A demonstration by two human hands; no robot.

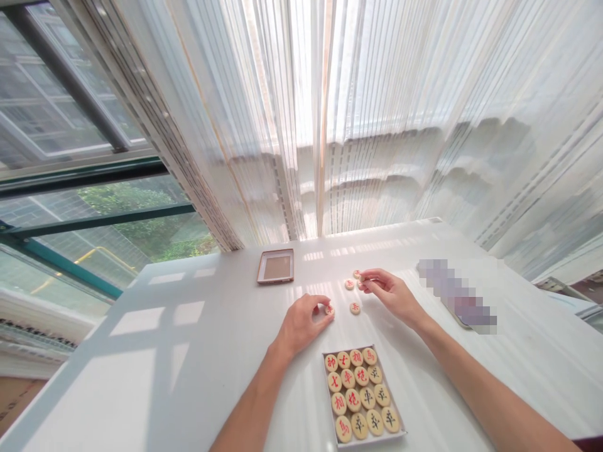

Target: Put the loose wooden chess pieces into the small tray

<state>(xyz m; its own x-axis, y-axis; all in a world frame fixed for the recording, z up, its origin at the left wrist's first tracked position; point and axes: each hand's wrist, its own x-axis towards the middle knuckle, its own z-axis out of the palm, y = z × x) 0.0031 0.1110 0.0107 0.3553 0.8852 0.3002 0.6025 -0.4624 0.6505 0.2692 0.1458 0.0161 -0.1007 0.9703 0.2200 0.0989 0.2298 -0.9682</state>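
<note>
My left hand [301, 321] rests on the white table [188, 339], fingers pinched on a round wooden chess piece [329, 309] with a red mark. My right hand [391, 290] reaches further out, its fingertips closed on another red-marked piece [362, 284]. Three loose pieces lie around it: one [349, 284] to the left, one [357, 274] just beyond, one [355, 307] nearer me. Close to me stands an open white box [401, 428] filled with several round pieces marked in red and black.
A brown box lid [276, 266] lies at the far middle of the table. A blurred flat object [456, 295] sits to the right. Sheer white curtains [377, 125] hang behind the table; a window [70, 188] is at the left.
</note>
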